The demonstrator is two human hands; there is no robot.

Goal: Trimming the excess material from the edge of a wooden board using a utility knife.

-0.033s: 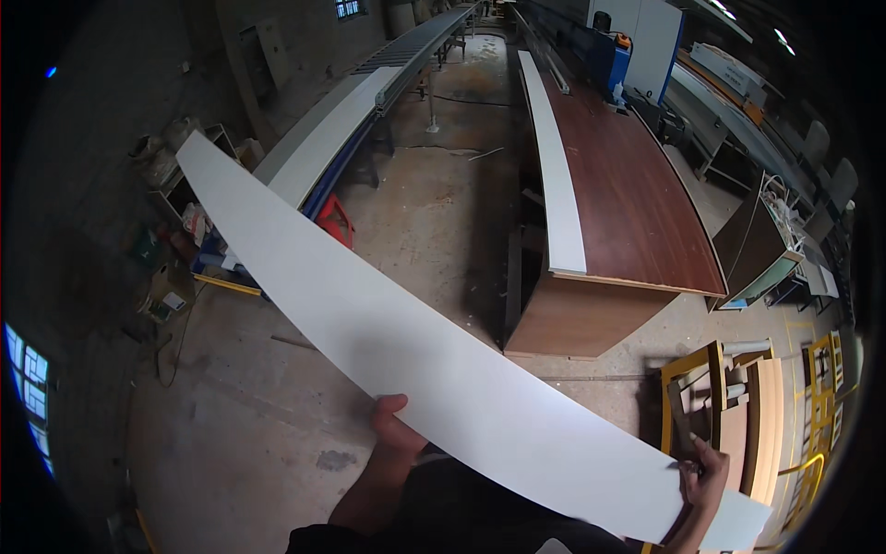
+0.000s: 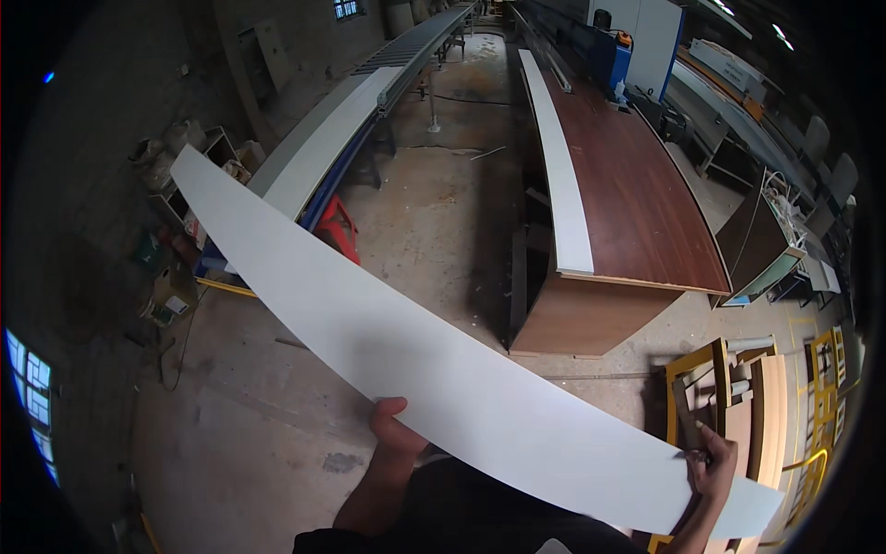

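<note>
A long white board [image 2: 388, 342] stretches across the view in front of me, slanting from the upper left down to the lower right. My left hand [image 2: 397, 429] grips its near edge around the middle, the thumb lying on the upper face and the other fingers hidden beneath. Close to the board's right end, my right hand [image 2: 715, 462] is closed around it; some of its fingers curl at the far edge and the wrist crosses the surface. The board is off the tables and held in the air.
Ahead on the right, another white strip [image 2: 563, 166] lies along a reddish-brown table [image 2: 646, 194]. A roller conveyor [image 2: 415, 51] with pale boards [image 2: 323, 152] runs at the left. Near it is a red stool [image 2: 340, 229]. A yellow-framed rack [image 2: 701, 369] stands at the lower right.
The board's left end has dropped slightly, and its right end has shifted a little up and to the right with my right hand. Both hands keep their grip.
</note>
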